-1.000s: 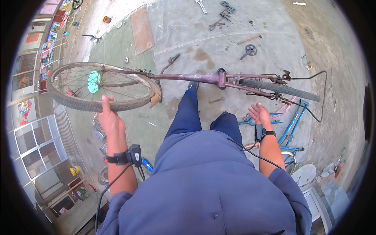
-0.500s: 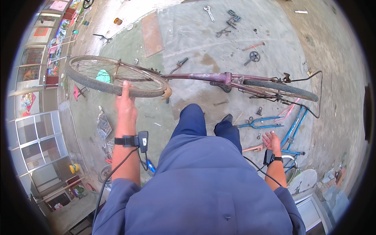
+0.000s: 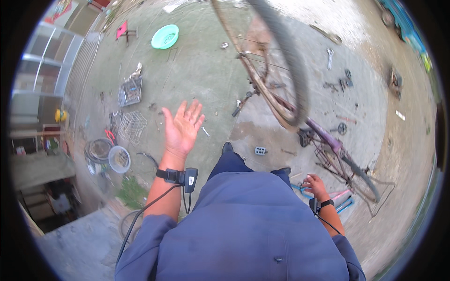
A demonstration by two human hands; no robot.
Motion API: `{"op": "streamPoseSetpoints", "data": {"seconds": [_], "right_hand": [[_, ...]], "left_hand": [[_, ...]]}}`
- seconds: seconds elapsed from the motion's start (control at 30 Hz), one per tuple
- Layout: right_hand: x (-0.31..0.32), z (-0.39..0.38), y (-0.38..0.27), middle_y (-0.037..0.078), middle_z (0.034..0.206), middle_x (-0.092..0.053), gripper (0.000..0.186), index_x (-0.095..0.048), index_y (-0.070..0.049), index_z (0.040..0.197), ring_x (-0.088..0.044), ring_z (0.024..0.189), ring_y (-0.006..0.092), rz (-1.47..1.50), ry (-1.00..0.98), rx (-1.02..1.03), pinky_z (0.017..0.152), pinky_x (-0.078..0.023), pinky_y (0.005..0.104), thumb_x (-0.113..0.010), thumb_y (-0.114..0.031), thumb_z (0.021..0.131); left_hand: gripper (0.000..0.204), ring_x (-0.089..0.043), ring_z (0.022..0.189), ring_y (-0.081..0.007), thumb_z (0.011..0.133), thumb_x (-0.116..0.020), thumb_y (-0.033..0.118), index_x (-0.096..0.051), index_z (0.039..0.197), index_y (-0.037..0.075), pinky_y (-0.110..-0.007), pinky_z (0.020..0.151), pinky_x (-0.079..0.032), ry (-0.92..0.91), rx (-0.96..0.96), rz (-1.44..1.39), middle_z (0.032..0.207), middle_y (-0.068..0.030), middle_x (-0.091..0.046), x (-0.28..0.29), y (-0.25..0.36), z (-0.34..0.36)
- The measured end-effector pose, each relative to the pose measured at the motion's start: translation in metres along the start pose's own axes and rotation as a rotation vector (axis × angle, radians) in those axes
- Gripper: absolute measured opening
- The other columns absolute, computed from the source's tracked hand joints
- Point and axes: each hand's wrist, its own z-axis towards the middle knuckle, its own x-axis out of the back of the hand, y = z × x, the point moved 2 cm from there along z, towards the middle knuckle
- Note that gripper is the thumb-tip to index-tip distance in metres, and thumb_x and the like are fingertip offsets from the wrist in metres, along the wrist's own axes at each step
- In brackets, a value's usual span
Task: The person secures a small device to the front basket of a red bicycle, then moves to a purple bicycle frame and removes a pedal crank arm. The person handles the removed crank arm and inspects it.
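Hands: our left hand is hovering open, empty; right hand is hanging loosely curled, holding nothing, beside the rusty purple-framed bicycle rearing up, spoked wheel high. We are judging it needs steadying.

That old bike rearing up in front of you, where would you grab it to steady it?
Probably the purple frame tube below the raised wheel, reached from the right, where the right hand is nearest. It is bare and straight; the wheel's spokes could catch fingers.
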Motion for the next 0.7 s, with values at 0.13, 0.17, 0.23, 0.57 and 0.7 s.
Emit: {"op": "streamPoseSetpoints", "data": {"seconds": [0.13, 0.17, 0.23, 0.57, 0.7], "right_hand": [[-0.144, 0.038, -0.111, 0.01, 0.109, -0.067, 0.046, -0.056, -0.002, 0.129, -0.067, 0.09, 0.018, -0.346, -0.232, 0.134, 0.071, -0.054, 0.0287, -0.064, -0.031, 0.095], [-0.183, 0.05, -0.135, 0.01, 0.107, -0.068, 0.046, -0.057, -0.001, 0.129, -0.067, 0.086, 0.0171, -0.452, -0.283, 0.194, 0.072, -0.054, 0.0287, -0.064, -0.031, 0.094], [-0.252, 0.075, -0.177, 0.01, 0.113, -0.066, 0.048, -0.054, -0.003, 0.132, -0.067, 0.096, 0.0205, -0.556, -0.411, 0.223, 0.076, -0.054, 0.0316, -0.064, -0.033, 0.095], [-0.467, 0.161, -0.348, 0.01, 0.114, -0.065, 0.051, -0.053, -0.002, 0.134, -0.066, 0.097, 0.0192, -0.871, -0.571, 0.372, 0.075, -0.054, 0.0307, -0.064, -0.036, 0.096], [-0.524, 0.189, -0.414, 0.01, 0.114, -0.066, 0.051, -0.052, -0.003, 0.133, -0.067, 0.097, 0.0213, -0.769, -0.588, 0.222, 0.078, -0.055, 0.0328, -0.062, -0.037, 0.097]], "left_hand": [[0.098, -0.035, 0.142, -0.0328, 0.095, -0.036, 0.072, -0.004, 0.157, 0.004, -0.045, 0.114, -0.032, 0.195, 0.109, 0.122, 0.156, -0.0224, -0.031, 0.112, 0.035, -0.007], [0.097, -0.036, 0.142, -0.0323, 0.095, -0.036, 0.071, -0.004, 0.157, 0.004, -0.045, 0.113, -0.033, 0.235, 0.138, 0.144, 0.156, -0.0225, -0.031, 0.136, 0.042, -0.012], [0.095, -0.038, 0.141, -0.0314, 0.096, -0.036, 0.069, -0.004, 0.157, 0.005, -0.044, 0.112, -0.034, 0.317, 0.197, 0.187, 0.156, -0.0227, -0.031, 0.175, 0.049, -0.024], [0.07, -0.051, 0.129, -0.0343, 0.102, -0.049, 0.046, -0.024, 0.151, 0.003, -0.047, 0.103, -0.044, 0.659, 0.251, 0.198, 0.148, -0.0248, -0.042, 0.247, 0.086, -0.017], [0.066, -0.056, 0.125, -0.034, 0.101, -0.054, 0.04, -0.028, 0.149, 0.002, -0.046, 0.099, -0.047, 0.778, 0.255, 0.243, 0.145, -0.024, -0.045, 0.268, 0.119, 0.008]]}}
